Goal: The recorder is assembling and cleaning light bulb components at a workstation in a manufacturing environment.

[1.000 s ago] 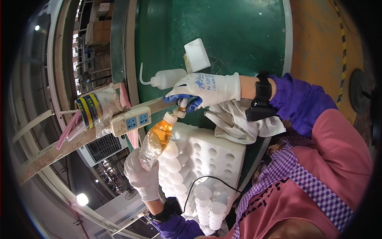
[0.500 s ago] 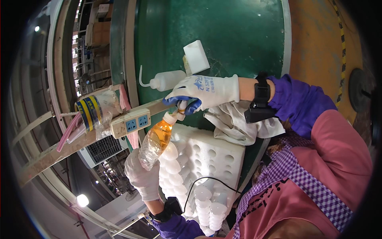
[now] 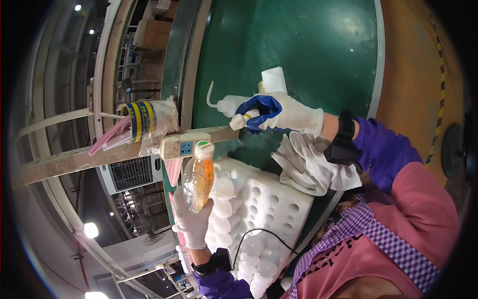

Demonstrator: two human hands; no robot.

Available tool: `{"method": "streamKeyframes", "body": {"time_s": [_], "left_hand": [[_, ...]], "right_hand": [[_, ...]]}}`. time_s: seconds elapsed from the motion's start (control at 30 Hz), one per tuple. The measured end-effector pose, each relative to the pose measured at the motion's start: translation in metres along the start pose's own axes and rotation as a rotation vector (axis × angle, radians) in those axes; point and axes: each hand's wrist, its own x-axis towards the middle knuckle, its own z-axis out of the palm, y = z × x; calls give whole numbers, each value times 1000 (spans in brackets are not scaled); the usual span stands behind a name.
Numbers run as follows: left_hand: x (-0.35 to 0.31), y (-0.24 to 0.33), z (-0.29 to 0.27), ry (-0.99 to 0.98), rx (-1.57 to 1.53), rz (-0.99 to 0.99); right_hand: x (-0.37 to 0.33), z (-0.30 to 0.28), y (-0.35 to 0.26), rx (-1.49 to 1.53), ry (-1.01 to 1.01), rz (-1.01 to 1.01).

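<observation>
A green table [image 3: 318,55] is spread across the background. A bottle [image 3: 198,179] of orange liquid is held beside the bulbs [image 3: 223,189] by the left hand [image 3: 194,223], its fingers wrapped round the lower part. A white piece [image 3: 237,122] is pinched in the right hand [image 3: 279,113], apart from the bottle's neck. Farther out, a foam block [image 3: 286,192], a cloth [image 3: 306,167] and a socket [image 3: 185,147] are seen. The bottle is best gripped steadily, without squeezing, so that drips are kept off bulbs and socket.
</observation>
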Motion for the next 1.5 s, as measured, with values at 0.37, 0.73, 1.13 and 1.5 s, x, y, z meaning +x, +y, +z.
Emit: {"method": "streamKeyframes", "body": {"time_s": [0.37, 0.73, 1.13, 1.5], "left_hand": [[-33, -11, -36, 211, -860, -202], [56, -47, -94, 614, -1125, -195], [273, -150, -135, 454, -1265, 156], [327, -133, -124, 194, -830, 218]], "right_hand": [[14, -6, 13, 510, -148, 39], [-6, 14, 50, 10, -30, 71], [-22, 41, 40, -341, -137, 187], [-5, 35, 31, -542, -180, 268]]}}
